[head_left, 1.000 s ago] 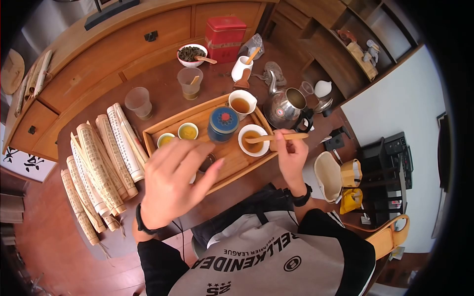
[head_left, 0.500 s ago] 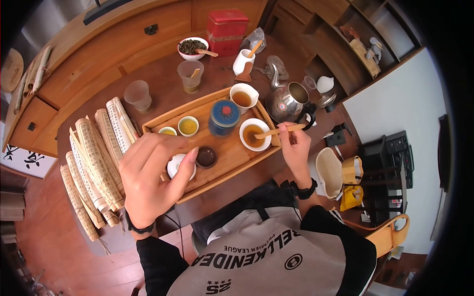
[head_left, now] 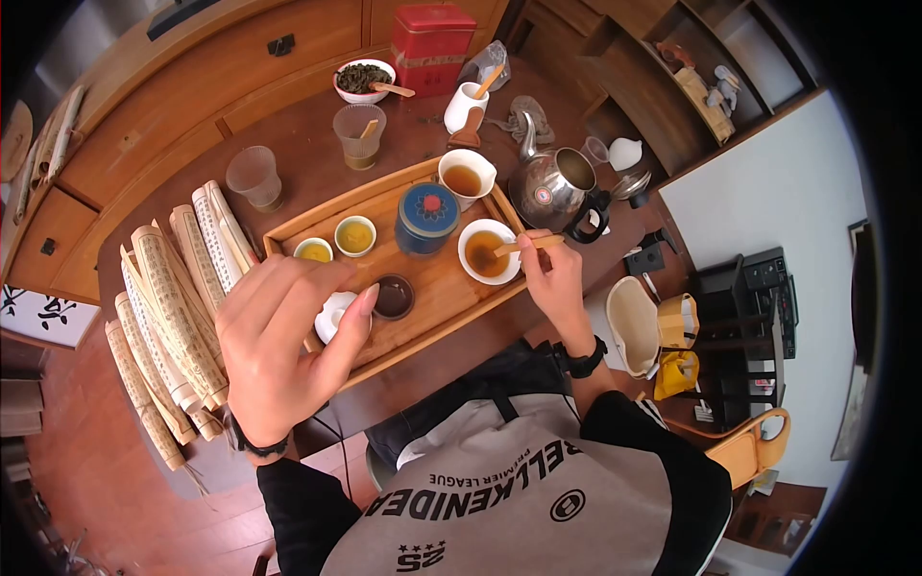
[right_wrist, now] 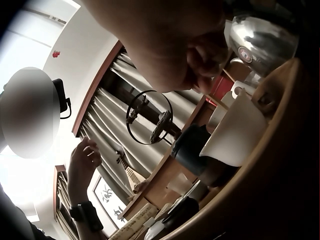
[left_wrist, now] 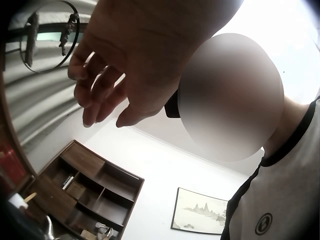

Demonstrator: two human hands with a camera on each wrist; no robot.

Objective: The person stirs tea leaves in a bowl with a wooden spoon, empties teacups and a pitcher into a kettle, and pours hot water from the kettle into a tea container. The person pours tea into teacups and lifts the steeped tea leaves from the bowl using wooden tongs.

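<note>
Thumb and fingers of my right hand (head_left: 555, 288) pinch a slim wooden tea stick (head_left: 543, 242). Its far end dips into the amber tea of a white bowl (head_left: 501, 278) at the tray's right end. My left hand (head_left: 288, 346) hovers over the tray's front left corner, fingers loosely bent, thumb stretched out, nothing in its hold. It partly covers a white lid (head_left: 332, 317); a small dark round dish (head_left: 394, 299) lies beside the thumb. A blue tea tin (head_left: 426, 221) stands mid-tray. In the right wrist view, the right-hand fingers (right_wrist: 200, 80) are above the bowl.
On the wooden tray (head_left: 423, 353) are also a white pitcher (head_left: 480, 199) of tea and two small tea cups (head_left: 355, 252). A steel kettle (head_left: 543, 187) stands to the right. Rolled scrolls (head_left: 173, 307) lie left. Behind are plastic cups (head_left: 254, 173), a tea-leaf bowl (head_left: 355, 97) and a red tin (head_left: 432, 58).
My left hand has moved left and toward me, uncovering the dark dish and part of the white lid. My right hand has kept the stick in the bowl, its angle slightly changed.
</note>
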